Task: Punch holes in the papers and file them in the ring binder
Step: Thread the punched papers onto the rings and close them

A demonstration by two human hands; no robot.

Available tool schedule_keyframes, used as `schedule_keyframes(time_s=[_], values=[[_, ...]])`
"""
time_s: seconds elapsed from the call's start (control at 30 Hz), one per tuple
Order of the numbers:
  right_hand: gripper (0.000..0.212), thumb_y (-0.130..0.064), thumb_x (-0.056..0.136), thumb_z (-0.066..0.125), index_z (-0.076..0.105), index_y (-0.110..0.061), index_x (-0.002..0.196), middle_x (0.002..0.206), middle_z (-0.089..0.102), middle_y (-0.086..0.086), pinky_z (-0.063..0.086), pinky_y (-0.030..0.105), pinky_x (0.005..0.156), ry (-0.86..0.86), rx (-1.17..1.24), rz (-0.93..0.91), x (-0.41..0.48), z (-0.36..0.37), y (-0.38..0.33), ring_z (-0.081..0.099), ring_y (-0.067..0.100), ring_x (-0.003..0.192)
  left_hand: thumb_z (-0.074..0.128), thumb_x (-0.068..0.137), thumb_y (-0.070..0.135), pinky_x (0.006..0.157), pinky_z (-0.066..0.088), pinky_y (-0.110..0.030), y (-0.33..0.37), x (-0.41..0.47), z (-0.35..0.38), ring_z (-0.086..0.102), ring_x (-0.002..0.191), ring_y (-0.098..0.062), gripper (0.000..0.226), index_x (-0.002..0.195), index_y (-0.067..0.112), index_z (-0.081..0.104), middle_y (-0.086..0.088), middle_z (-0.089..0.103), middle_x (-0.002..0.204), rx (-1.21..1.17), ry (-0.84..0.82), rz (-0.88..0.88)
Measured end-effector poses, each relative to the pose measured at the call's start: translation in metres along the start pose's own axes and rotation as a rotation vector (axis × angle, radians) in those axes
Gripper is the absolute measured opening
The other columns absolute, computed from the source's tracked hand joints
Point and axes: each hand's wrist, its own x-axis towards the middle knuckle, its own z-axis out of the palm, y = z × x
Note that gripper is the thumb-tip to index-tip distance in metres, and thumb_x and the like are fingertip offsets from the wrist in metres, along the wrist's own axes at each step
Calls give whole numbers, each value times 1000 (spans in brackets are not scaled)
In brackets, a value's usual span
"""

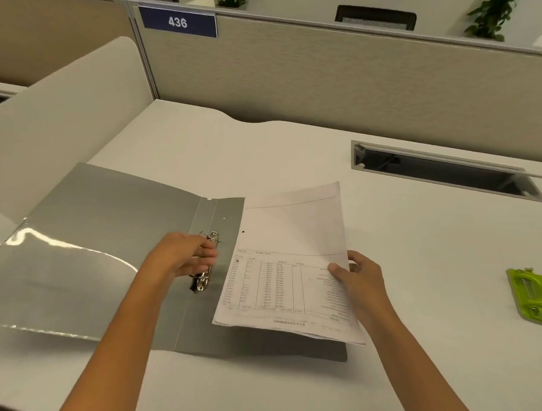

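Centrally, one grey ring binder [108,245] lies open and flat on the white desk [425,291], its left cover reaching the curved side divider [54,116]. One left hand [184,257] grips the metal ring mechanism [204,279] on the spine, fingers curled over it. One right hand [358,276] pinches the right edge of one stack of papers [290,235], thumb on top; the sheet count cannot be told. The stack rests over the binder's right cover, its left edge just beside the mechanism, with a punched hole showing near that edge. One green hole punch [535,295] sits well apart near the desk's right edge, with bare desk between it and the papers. Bare desk also lies behind the binder, up to the rear partition [319,77] and one cable slot [443,171].
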Motion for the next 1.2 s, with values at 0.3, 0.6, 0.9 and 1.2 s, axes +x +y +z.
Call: schedule_keyframes(time_s=[0.3,0.6,0.9,1.2], values=[[26,-16,87,70,61,-25,110,105,71,0,58,35,78,-76,134,-18,-5,7,-22,70,22,90,53,95,16,61,57,-18,-22,16,15,69,83,-14,26,117,11,65,-7,72,99,-69,144,252],[30,-22,88,68,61,-21,117,112,68,-1,58,37,80,-52,-12,-119,-9,15,-32,69,21,89,49,96,29,59,52,-28,-24,20,29,70,74,-22,32,99,5,70,-9,75,89,-368,145,109],[19,-22,87,67,62,-28,105,95,65,-11,52,24,67,-2,-165,-253,-14,11,-40,66,14,85,70,83,15,57,55,-29,-26,20,38,66,65,-23,20,94,-2,67,-15,72,89,-514,131,27],[19,-22,90,64,53,-34,100,81,50,-27,36,13,55,24,-241,-314,-21,10,-52,55,-2,72,69,83,6,56,59,-24,-25,22,42,69,61,-16,5,85,2,65,-12,71,81,-560,148,36]])
